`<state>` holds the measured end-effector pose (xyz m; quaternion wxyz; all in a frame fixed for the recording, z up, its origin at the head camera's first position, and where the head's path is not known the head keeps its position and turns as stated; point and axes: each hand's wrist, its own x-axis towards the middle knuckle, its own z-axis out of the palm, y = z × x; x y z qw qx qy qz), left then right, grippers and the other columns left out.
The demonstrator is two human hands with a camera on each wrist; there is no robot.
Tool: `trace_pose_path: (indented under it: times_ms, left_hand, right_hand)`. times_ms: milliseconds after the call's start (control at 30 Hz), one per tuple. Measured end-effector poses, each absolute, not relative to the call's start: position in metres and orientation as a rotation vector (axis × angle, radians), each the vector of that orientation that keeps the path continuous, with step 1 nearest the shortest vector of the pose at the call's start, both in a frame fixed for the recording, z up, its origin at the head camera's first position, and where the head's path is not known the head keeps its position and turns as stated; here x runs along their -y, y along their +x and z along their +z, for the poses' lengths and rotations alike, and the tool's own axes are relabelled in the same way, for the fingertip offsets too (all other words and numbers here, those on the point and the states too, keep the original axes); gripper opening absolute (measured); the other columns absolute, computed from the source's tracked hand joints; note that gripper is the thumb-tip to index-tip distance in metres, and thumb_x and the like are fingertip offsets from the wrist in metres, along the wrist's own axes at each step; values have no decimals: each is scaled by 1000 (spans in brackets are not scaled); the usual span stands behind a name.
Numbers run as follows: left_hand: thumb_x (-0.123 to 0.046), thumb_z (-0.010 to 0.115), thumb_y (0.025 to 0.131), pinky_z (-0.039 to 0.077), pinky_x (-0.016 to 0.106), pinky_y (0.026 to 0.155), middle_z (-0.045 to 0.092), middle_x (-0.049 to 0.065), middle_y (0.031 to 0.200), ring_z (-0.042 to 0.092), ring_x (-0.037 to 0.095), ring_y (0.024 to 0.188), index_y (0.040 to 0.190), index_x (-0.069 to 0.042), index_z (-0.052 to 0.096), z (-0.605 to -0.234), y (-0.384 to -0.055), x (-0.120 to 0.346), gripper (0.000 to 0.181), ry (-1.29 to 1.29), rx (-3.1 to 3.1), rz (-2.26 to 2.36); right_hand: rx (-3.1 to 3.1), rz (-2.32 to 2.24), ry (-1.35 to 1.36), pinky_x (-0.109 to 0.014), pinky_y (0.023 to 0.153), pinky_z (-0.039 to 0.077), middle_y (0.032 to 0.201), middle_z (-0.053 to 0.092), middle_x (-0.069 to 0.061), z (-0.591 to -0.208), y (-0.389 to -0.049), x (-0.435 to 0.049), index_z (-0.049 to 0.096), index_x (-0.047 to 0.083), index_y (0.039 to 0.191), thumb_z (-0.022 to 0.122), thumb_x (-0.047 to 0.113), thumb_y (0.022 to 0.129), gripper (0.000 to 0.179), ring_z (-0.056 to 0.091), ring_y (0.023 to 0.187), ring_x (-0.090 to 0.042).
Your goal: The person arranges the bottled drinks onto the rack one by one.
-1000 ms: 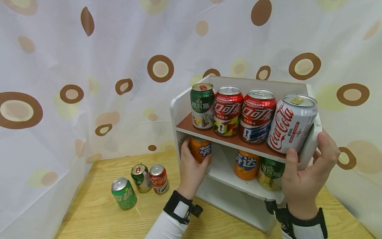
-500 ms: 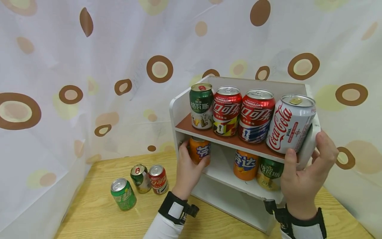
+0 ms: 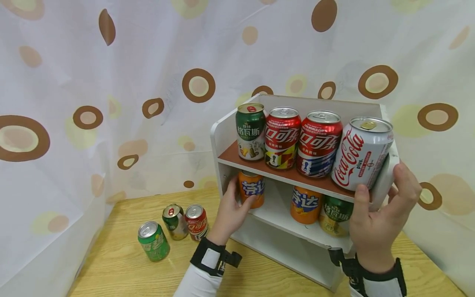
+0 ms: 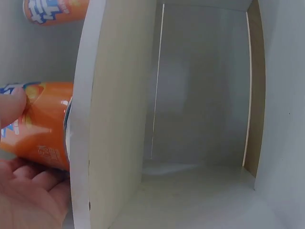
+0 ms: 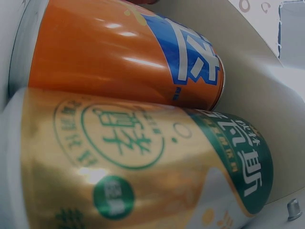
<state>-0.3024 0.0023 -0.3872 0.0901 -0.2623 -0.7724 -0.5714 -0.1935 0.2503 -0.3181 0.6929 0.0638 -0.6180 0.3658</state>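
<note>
In the head view, my left hand (image 3: 231, 212) is around an orange soda can (image 3: 252, 189) at the left end of the middle shelf. The left wrist view shows the thumb (image 4: 12, 106) against that can (image 4: 43, 126), with curled fingers along its other side. My right hand (image 3: 384, 214) grips the right side panel of a white shelf rack (image 3: 297, 258). Its thumb lies at the upper board's front edge, by a tilted white Coca-Cola can (image 3: 361, 154). A second orange soda can (image 3: 306, 205) and a green-gold can (image 3: 335, 216) stand right on the middle shelf.
The top shelf also bears a green-white can (image 3: 251, 132) and two red cola cans (image 3: 283, 138). On the wooden table (image 3: 111, 264), left of the rack, stand a green can (image 3: 154, 241), a green-silver can (image 3: 175, 222) and a red can (image 3: 197, 222). A patterned curtain (image 3: 148, 53) hangs behind.
My left hand has shifted slightly left and down. The orange can at its fingers has turned, so more of its blue label faces forward. My right hand stays on the rack.
</note>
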Motion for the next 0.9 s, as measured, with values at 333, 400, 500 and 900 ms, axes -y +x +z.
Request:
trace_pose_path:
  times_ms: [333, 400, 500, 900]
  left_hand:
    - [-19, 67, 100, 36, 50, 121, 44, 22, 155, 45, 35, 145, 156, 0, 28, -388, -295, -7, 71, -721, 2278, -1709]
    - [-21, 72, 97, 39, 49, 120, 45, 20, 151, 47, 34, 143, 153, -1, 31, -389, -291, -10, 72, -646, 2248, -1671]
    - [-25, 81, 90, 43, 46, 117, 46, 16, 143, 48, 29, 138, 148, -3, 35, -390, -285, -18, 77, -547, 2219, -1580]
    - [-27, 89, 81, 52, 41, 99, 49, 13, 125, 53, 23, 119, 134, -4, 45, -390, -284, -30, 72, -377, 2204, -1491]
  right_hand:
    - [1386, 825, 145, -17, 101, 42, 139, 48, -18, -318, -193, -250, 43, -5, 125, 60, 37, 99, 52, 48, 131, -30]
    - [1388, 822, 147, -17, 102, 42, 139, 48, -17, -318, -193, -250, 43, -5, 125, 60, 38, 100, 52, 48, 131, -30]
    - [1387, 819, 149, -17, 102, 42, 139, 48, -17, -318, -193, -251, 42, -4, 125, 59, 38, 100, 52, 48, 131, -30]
    - [1377, 824, 146, -17, 101, 43, 138, 48, -18, -319, -194, -251, 43, -4, 125, 60, 39, 99, 53, 48, 130, -30]
